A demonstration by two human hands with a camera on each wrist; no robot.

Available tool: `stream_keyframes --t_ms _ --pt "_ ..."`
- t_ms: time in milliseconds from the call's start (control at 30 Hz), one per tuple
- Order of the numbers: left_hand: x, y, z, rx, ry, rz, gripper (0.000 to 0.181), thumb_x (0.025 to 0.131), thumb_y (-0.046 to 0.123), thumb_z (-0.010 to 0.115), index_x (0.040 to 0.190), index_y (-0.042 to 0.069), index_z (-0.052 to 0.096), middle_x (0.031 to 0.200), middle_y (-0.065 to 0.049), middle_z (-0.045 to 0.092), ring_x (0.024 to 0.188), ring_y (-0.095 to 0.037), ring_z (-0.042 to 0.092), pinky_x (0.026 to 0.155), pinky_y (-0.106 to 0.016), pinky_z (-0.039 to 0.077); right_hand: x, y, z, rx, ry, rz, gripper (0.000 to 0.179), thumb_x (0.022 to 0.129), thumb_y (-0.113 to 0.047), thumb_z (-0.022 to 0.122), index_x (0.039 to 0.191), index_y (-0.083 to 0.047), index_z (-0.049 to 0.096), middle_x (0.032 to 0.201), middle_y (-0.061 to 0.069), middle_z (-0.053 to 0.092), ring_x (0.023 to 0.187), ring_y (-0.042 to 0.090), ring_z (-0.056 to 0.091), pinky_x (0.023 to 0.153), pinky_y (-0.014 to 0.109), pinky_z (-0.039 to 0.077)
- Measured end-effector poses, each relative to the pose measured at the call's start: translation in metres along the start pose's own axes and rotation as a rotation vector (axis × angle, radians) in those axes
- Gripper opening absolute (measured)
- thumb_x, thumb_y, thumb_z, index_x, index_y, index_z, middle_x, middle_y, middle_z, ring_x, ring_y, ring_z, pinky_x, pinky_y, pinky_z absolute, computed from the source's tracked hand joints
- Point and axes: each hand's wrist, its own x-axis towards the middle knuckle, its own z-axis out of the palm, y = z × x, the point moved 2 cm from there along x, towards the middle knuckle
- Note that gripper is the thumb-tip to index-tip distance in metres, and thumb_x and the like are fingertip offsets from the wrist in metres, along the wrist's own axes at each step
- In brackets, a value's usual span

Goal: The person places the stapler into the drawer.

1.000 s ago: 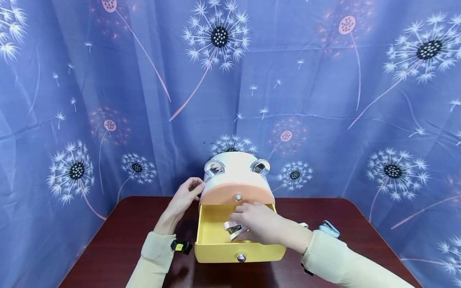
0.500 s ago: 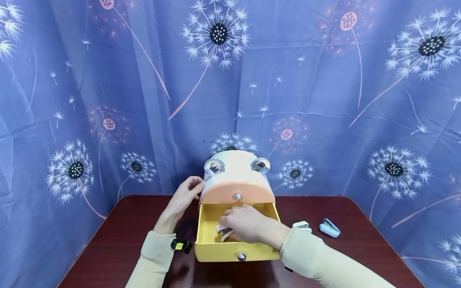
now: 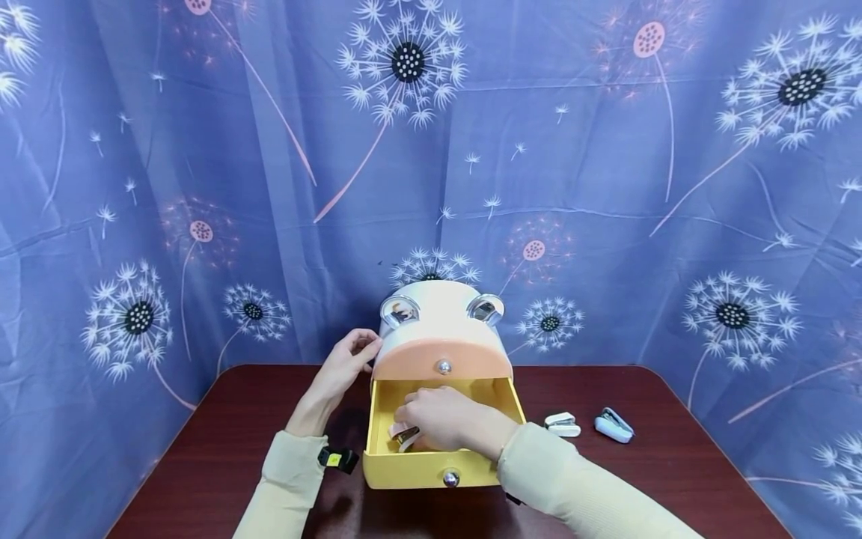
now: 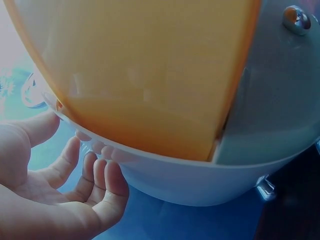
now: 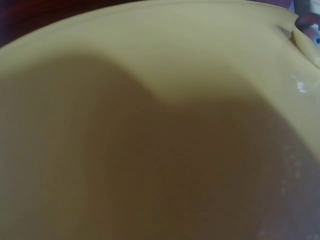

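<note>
A white storage box (image 3: 441,307) with an orange-pink upper drawer front (image 3: 471,361) stands on the table. Its yellow lower drawer (image 3: 471,470) is pulled out. My right hand (image 3: 441,419) is inside that drawer, holding a small pale pink stapler (image 3: 404,434) near the drawer's left side. Part of the stapler and most of my fingertips are hidden by the hand. In the right wrist view only the yellow drawer's wall (image 5: 200,45) and shadow show. My left hand (image 3: 346,364) is at the box's left side. In the left wrist view, its loosely bent fingers (image 4: 115,180) lie against the white casing (image 4: 170,185).
A white mini stapler (image 3: 562,425) and a light blue one (image 3: 613,425) lie on the dark red table (image 3: 660,479), right of the drawer. Two round silver-rimmed mirrors (image 3: 399,309) stick out from the box top. A blue dandelion-print curtain (image 3: 579,150) hangs behind.
My right hand has moved left inside the drawer, carrying the pink stapler toward the left wall. The two staplers on the table have come into fuller view. The left hand has stayed put.
</note>
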Motion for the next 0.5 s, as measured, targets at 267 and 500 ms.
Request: stream_keyframes --t_ms 267,500 --pt "0.0 -0.001 -0.001 -0.002 0.002 -0.004 0.034 0.082 0.034 0.06 0.101 0.007 0.053 0.093 -0.011 0.052 0.082 -0.023 0.048 0.063 -0.033 0.046 0.008 -0.003 0.006 -0.008 0.004 0.011 0.023 0.069 -0.032 0.073 0.087 -0.024 0.061 0.079 -0.01 0.053 0.072 0.008 0.052 0.06 0.027 0.044" --pt "-0.001 0.001 0.0 0.0 0.004 -0.002 0.034 0.082 0.034 0.06 0.102 0.007 0.053 0.092 -0.011 0.052 0.081 -0.022 0.048 0.063 -0.034 0.046 0.01 -0.002 0.011 0.013 0.005 0.029 0.024 0.069 -0.031 0.073 0.088 -0.023 0.061 0.081 -0.01 0.052 0.072 0.007 0.051 0.06 0.025 0.045"
